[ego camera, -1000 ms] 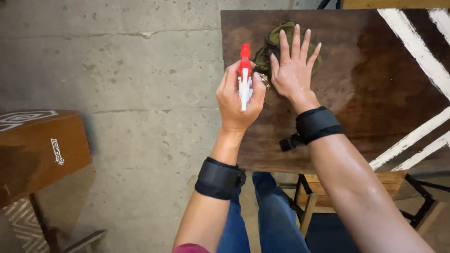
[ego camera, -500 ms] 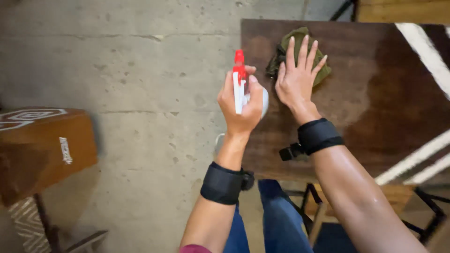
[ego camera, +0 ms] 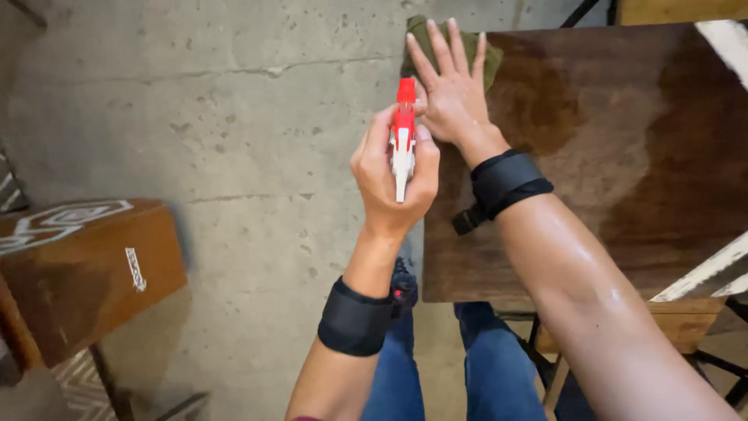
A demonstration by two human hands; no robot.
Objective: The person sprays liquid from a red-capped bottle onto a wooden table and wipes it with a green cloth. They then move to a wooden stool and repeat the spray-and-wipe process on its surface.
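Observation:
My left hand (ego camera: 389, 175) grips a spray bottle (ego camera: 403, 132) with a red and white trigger head, held upright beside the near left edge of a dark wooden tabletop (ego camera: 608, 156). My right hand (ego camera: 448, 86) lies flat, fingers spread, pressing an olive green cloth (ego camera: 425, 35) onto the table's far left corner. The cloth hangs slightly over the table edge. The wood around the cloth looks wet and darker. Both wrists wear black straps.
A second brown wooden table (ego camera: 78, 273) with white line patterns stands at the left. Bare concrete floor (ego camera: 234, 117) lies between the two tables. White painted stripes (ego camera: 717, 269) cross the right side of the tabletop. My legs in blue jeans (ego camera: 436, 366) show below.
My right hand has slid the cloth left, to the table's far left corner. My left hand with the spray bottle has stayed close beside it.

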